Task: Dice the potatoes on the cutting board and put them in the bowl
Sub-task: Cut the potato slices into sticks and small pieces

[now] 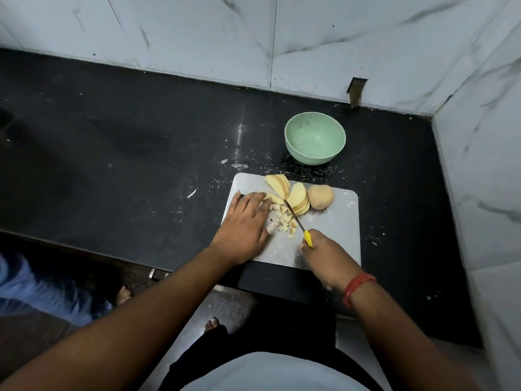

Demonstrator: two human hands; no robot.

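A black stone counter (112, 142) filled a corner, its dull surface scattered with pale crumbs and smears. White marble-look tiles with grey veins covered the back wall (197, 32) and the side wall (485, 165) on the right. A small dark notch (356, 90) was cut into the back wall just above the counter. Below the counter's front edge lay a speckled grey floor (225, 306). The light was dim and cool, with a faint glare streak on the counter.
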